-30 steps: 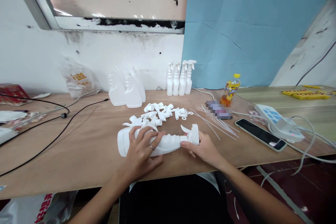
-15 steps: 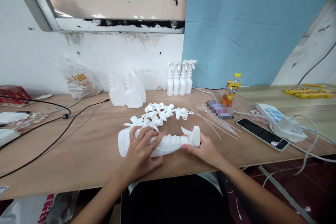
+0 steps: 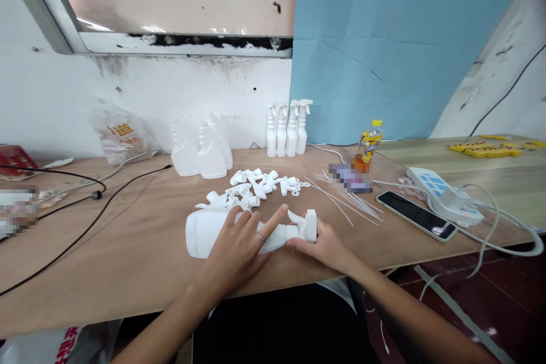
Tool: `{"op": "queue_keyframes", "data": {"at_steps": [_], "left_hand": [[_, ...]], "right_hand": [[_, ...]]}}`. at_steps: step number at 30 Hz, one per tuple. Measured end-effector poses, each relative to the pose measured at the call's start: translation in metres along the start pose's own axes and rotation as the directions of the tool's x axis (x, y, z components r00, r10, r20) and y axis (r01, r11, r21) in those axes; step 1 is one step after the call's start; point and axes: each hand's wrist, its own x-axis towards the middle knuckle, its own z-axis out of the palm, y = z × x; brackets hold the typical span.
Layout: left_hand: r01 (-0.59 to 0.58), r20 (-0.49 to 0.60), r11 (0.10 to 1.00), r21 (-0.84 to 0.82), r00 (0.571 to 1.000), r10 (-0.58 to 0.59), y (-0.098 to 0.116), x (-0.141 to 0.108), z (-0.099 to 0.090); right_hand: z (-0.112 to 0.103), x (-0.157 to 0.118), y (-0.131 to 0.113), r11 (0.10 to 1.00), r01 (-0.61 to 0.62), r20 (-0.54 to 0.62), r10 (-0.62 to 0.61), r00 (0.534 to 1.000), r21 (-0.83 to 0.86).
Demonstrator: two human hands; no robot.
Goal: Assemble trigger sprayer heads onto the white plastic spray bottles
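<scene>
A white spray bottle (image 3: 202, 233) lies on its side near the table's front edge, its base to the left. My left hand (image 3: 243, 239) is wrapped over the bottle's body, with the index finger stretched toward the neck. At the right end, my right hand (image 3: 322, 242) grips the white trigger head (image 3: 309, 226), thumb below the collar. Just behind the bottle is a pile of loose white trigger heads (image 3: 256, 185). Small white rings (image 3: 305, 184) and thin white tubes (image 3: 358, 205) lie to the right of the pile.
Upright bottles without heads (image 3: 212, 153) stand at the back left. Several bottles with trigger heads (image 3: 292, 133) stand by the wall. To the right are a drink bottle (image 3: 367, 148), a phone (image 3: 416, 215) and a power strip (image 3: 443, 196). A black cable (image 3: 115, 205) crosses the left side.
My left hand has slid along the bottle toward its neck, and its index finger has stretched out. The camera view has shifted slightly.
</scene>
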Motion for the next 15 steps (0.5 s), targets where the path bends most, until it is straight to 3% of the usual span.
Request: {"op": "queue_keyframes", "data": {"at_steps": [3, 10, 15], "left_hand": [[-0.022, 0.002, 1.000, -0.008, 1.000, 0.022, 0.000, 0.004, 0.002], [-0.087, -0.117, 0.996, -0.024, 0.990, 0.084, -0.003, -0.005, 0.014], [-0.049, -0.134, 0.998, -0.041, 0.990, 0.044, 0.000, -0.006, 0.011]], "right_hand": [[-0.001, 0.001, 0.000, 0.999, -0.013, 0.027, 0.012, 1.000, 0.034], [0.001, 0.000, -0.002, 1.000, 0.004, 0.047, -0.004, 0.999, -0.005], [0.002, -0.001, -0.004, 0.999, 0.007, 0.043, -0.005, 0.999, -0.040]]}}
